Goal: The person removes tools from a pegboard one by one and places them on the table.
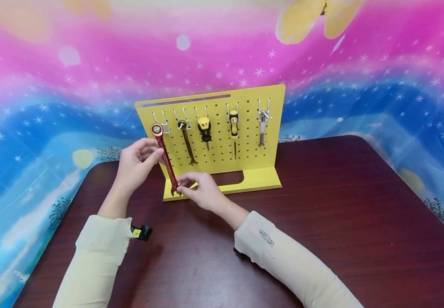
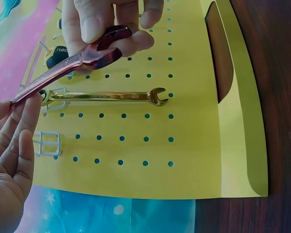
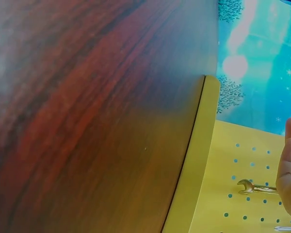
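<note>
My left hand pinches a red metallic combination wrench near its ring end, thumb in front. The wrench slants in front of the left side of a yellow pegboard, ring end up. Its open jaw end is pinched between thumb and fingers of my right hand. In the left wrist view, a wire hook on the board hangs bare beside the wrench. A gold wrench hangs on the neighbouring hook, behind the red one. Part of a hand shows at the right edge of the right wrist view.
Further right on the board hang a stubby yellow-black screwdriver, a longer screwdriver and a small silver tool. The board's base stands on a dark wooden table. A colourful printed cloth hangs behind.
</note>
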### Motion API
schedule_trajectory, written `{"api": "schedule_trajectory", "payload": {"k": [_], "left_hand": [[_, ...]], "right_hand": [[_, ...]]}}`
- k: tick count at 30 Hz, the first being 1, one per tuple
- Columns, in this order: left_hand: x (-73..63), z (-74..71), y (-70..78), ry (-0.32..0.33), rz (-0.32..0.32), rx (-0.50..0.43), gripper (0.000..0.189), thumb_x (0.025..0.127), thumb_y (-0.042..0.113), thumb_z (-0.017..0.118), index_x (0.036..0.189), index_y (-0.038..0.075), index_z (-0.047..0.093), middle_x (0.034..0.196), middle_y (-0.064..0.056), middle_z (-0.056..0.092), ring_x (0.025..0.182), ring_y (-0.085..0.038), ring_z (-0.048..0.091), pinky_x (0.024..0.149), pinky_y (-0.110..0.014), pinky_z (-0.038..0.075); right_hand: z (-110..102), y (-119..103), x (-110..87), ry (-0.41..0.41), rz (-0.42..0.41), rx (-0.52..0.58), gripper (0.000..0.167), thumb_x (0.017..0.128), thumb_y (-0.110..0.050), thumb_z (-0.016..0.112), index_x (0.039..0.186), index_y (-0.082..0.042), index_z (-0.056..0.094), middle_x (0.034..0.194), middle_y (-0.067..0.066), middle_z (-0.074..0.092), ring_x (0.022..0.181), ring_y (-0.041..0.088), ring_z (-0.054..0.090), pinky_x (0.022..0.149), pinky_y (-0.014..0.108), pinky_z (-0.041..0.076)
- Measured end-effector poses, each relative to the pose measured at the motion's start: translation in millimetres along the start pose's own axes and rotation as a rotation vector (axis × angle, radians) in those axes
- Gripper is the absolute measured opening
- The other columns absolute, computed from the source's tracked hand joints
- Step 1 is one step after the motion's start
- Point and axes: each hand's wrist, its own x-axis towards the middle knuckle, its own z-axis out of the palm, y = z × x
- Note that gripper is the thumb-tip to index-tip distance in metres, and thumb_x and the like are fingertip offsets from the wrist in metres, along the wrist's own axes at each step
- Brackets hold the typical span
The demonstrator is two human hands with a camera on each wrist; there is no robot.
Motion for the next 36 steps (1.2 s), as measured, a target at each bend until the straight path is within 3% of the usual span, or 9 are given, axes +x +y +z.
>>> {"api": "schedule_trajectory", "payload": {"k": [7,24,36], "left_hand": [[-5.2,1.7,-0.2,-0.032,0.001,-0.033,0.022,0.096,0.012,0.065,0.109,-0.005,0.063,0.080,0.021,0.067,0.069,-0.003,0.069,0.060,-0.017,0.049],[-16.9,7.7,-1.3,-0.070,-0.111,-0.151,0.028,0.095,0.008,0.066,0.116,-0.010,0.060,0.080,0.022,0.069,0.068,-0.001,0.069,0.069,-0.016,0.056],[-22.5,9.1,-7.3,-0.106,-0.161,-0.201,0.033,0.095,0.008,0.066,0.121,-0.010,0.057,0.079,0.020,0.071,0.066,-0.002,0.070,0.065,-0.018,0.057]], "right_hand": [[-4.2,-2.8,-9.4,-0.041,-0.002,-0.038,0.016,0.091,-0.007,0.070,0.106,-0.004,0.072,0.090,0.010,0.074,0.078,0.005,0.062,0.067,0.020,0.054],[-6.7,-16.4,-29.2,-0.148,0.019,-0.038,0.010,0.093,-0.004,0.067,0.101,0.000,0.067,0.088,0.011,0.073,0.073,0.002,0.060,0.066,0.019,0.052],[-2.8,-17.8,-36.6,-0.180,0.053,-0.054,0.010,0.092,-0.003,0.067,0.102,0.000,0.066,0.089,0.010,0.071,0.073,0.002,0.058,0.069,0.015,0.051]]}}
